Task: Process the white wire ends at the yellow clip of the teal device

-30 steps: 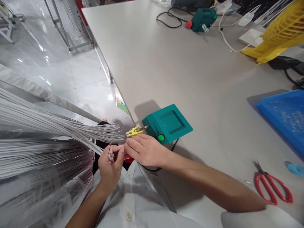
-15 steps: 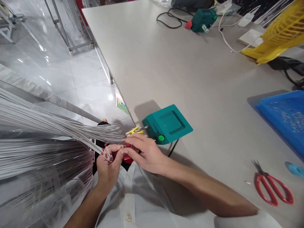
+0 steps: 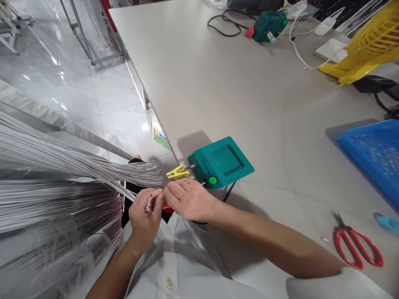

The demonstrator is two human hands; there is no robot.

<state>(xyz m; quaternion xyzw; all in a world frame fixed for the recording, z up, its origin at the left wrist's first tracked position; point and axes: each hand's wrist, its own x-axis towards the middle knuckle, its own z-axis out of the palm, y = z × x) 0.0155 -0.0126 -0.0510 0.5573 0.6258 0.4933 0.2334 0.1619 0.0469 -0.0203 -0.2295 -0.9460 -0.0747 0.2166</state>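
Note:
My left hand (image 3: 145, 211) is closed around the ends of several white wires (image 3: 149, 204) with reddish tips. Fingertips of my right hand (image 3: 190, 201) are pinched together against those of the left, and what is between them is too small to make out. Just beyond my right hand stands a green device (image 3: 230, 160) with a green button (image 3: 213, 180) at the table's edge. A yellow clip (image 3: 178, 172) is fixed on the metal rod at its side. To the left, a thick bundle of white wires (image 3: 102, 166) hangs with its ends close to my hands.
On the table (image 3: 264, 108) at right lie red-handled scissors (image 3: 357, 247), a blue tray (image 3: 374, 153) and a small blue object (image 3: 388, 222). Farther back are a second green device (image 3: 269, 25), cables and a yellow fan-like frame (image 3: 374, 41). A metal rack (image 3: 84, 39) stands on the floor.
My right fingers have curled in closer to the left fingertips. My left hand has turned, so the held wire ends sit more within its grip.

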